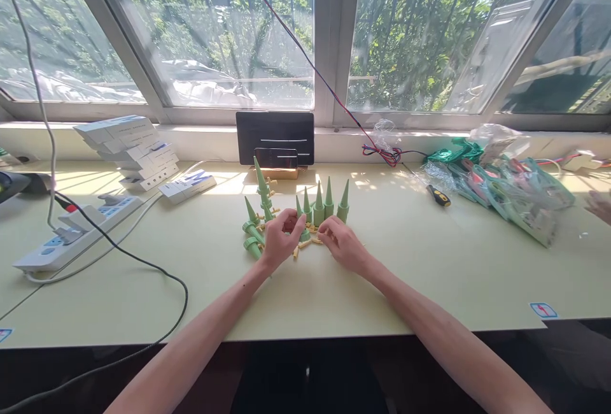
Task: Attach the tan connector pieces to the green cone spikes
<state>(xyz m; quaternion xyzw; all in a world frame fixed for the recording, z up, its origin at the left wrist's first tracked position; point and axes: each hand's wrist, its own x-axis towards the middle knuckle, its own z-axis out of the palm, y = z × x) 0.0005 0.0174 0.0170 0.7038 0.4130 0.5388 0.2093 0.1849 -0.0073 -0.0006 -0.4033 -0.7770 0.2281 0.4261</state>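
Bare near tabletop (315, 306), green cones (319, 213) beyond

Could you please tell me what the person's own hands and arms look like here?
The left hand and right hand are ungloved, with no watch or bracelet visible at either wrist. The left forearm and right forearm are uncovered down to the picture's bottom edge, so no sleeves show. Any rings are too small to tell.

On the table (449, 267) are set green spikes (328, 207), yellow pieces (296, 253), boxes (146, 160), a power strip (53, 251), a screwdriver (438, 195) and plastic bags (508, 194).
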